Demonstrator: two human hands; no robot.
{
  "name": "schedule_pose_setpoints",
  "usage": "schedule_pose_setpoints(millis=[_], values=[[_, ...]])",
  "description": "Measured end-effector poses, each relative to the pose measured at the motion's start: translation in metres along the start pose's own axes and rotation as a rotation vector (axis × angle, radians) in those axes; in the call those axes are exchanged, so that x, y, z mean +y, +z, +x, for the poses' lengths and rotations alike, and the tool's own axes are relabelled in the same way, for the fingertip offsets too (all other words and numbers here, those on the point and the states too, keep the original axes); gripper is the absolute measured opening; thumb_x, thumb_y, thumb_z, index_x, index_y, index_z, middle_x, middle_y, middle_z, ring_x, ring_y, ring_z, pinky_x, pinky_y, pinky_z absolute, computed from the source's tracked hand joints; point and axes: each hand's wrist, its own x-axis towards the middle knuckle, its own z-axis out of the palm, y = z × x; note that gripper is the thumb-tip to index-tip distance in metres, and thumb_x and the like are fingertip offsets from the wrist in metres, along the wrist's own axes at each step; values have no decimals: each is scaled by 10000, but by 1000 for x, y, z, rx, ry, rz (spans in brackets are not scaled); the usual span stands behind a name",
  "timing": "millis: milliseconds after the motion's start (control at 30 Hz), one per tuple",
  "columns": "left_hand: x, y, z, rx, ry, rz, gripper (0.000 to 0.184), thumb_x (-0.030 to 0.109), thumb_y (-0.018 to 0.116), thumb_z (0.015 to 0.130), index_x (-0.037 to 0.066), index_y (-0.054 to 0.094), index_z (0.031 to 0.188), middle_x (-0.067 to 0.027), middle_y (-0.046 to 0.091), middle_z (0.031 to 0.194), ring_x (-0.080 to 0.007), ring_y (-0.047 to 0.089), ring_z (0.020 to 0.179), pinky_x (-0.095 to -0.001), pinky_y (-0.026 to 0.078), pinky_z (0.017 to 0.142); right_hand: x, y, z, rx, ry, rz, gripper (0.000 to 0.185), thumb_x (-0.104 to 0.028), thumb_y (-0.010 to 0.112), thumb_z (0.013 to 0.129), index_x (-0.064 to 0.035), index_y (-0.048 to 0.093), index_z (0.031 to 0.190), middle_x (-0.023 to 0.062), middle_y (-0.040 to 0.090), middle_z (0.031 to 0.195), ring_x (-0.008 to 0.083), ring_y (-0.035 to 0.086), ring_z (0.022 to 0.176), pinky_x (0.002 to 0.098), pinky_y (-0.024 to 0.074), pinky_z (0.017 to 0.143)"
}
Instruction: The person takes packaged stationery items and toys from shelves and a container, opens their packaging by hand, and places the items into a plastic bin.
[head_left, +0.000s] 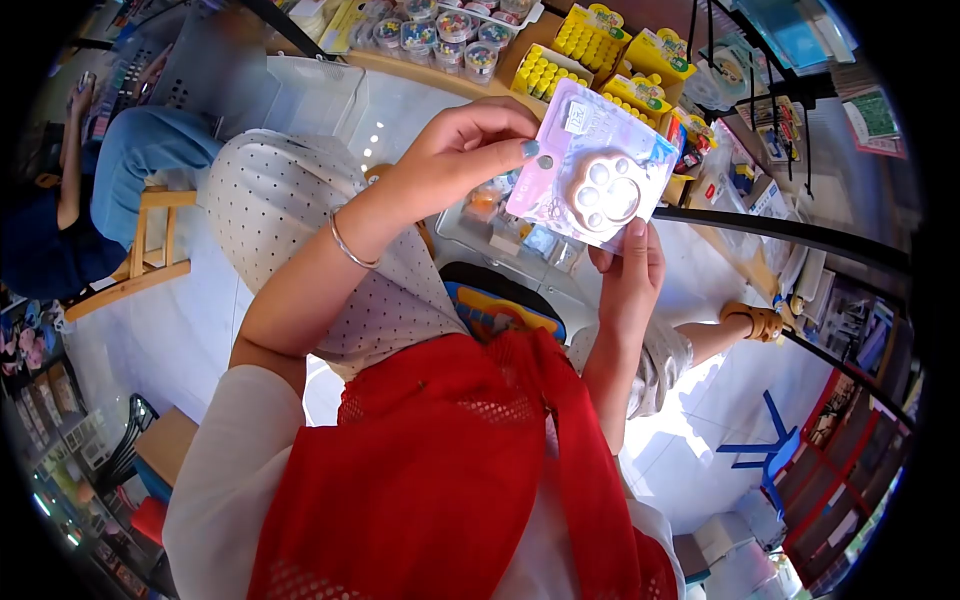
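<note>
A pink and lilac blister card [551, 188] with a white paw-shaped item [605, 192] under clear plastic is held up before me, tilted, with a small white price sticker at its top. My left hand [470, 150] pinches its left edge, the dark-painted thumbnail lying on the front and the fingers behind. At the lower right corner my right hand [631, 270] grips the card between thumb and fingers. Glare washes out part of the plastic, so the exact kind of the paw-shaped item cannot be told.
Beyond the card, a wooden shelf [400, 70] bears clear tubs of colourful pins [450, 40] and yellow boxes of yellow sticks [590, 40]. A clear plastic bin [320, 95] stands below. A seated person [150, 165] is at left, near a wooden stool [150, 250]. A blue chair [775, 455] is at lower right.
</note>
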Motion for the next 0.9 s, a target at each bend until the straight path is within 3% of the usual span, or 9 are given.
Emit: schedule_pose_setpoints(millis=[233, 333, 833, 900], values=[[-2, -1, 0, -44, 73, 29, 120, 10, 520, 827, -51, 536, 928, -29, 519, 928, -83, 498, 861, -223, 411, 768, 2, 0, -2, -13, -45, -30, 287, -272, 406, 932, -27, 545, 879, -11, 500, 638, 47, 388, 531, 193, 307, 492], [-3, -3, 1, -55, 83, 59, 116, 12, 521, 825, -50, 533, 923, -32, 513, 928, -86, 493, 861, -226, 409, 771, 4, -4, -2, -54, -54, -20, 302, -252, 409, 928, 20, 521, 1000, 21, 535, 727, 72, 398, 549, 202, 305, 507], [-2, -3, -1, -33, 21, -42, 107, 38, 557, 808, -33, 539, 887, -26, 516, 902, -89, 495, 845, -233, 407, 769, 2, 0, -5, -66, -126, -113, 272, -247, 383, 940, -24, 534, 904, -1, 518, 683, 55, 403, 549, 202, 332, 498], [-1, -3, 0, -44, 130, 112, 103, 29, 564, 800, -28, 542, 883, -29, 516, 890, -93, 494, 833, -234, 406, 765, 1, 0, -5, -51, -132, -143, 274, -245, 378, 942, -20, 528, 899, -1, 512, 673, 55, 403, 549, 201, 333, 498]])
